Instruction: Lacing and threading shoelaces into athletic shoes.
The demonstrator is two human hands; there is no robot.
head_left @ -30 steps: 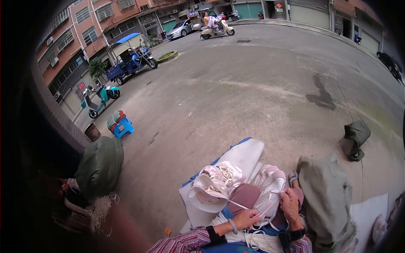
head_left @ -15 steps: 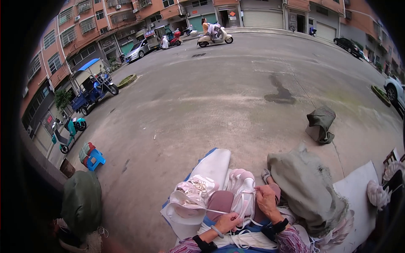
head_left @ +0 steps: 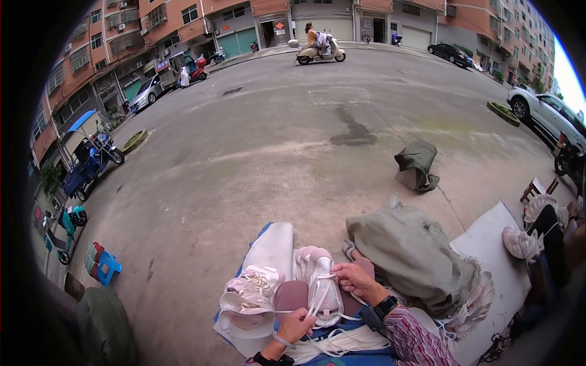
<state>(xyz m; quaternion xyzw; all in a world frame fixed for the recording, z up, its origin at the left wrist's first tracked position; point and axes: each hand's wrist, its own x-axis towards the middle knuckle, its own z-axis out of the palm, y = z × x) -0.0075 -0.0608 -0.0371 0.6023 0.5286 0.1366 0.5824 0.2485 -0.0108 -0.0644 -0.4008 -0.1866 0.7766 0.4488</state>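
A pink-and-white sneaker (head_left: 321,283) lies across my lap, toe pointing away. White shoelace (head_left: 318,295) runs loosely over its front. My left hand (head_left: 296,326) is closed in a pinch on the lace near the sneaker's heel end. At the sneaker's right side, my right hand (head_left: 356,281) pinches the lace close to the eyelets. Left of the sneaker, a white bag (head_left: 249,321) is piled with more pink-and-white shoes (head_left: 256,285). Below my hands lies a bundle of loose white laces (head_left: 332,345) on blue cloth.
A grey-green cloth (head_left: 409,250) covers a heap to the right, beside a white sheet (head_left: 497,244). A covered box (head_left: 417,166) stands ahead. At left are a blue stool (head_left: 108,268) and a dark green sack (head_left: 105,326). A person rides a scooter (head_left: 320,53) across the road.
My view has turned right, so the scene sits further left in the picture. The scooter has moved right along the road. Both hands still pinch the lace beside the sneaker.
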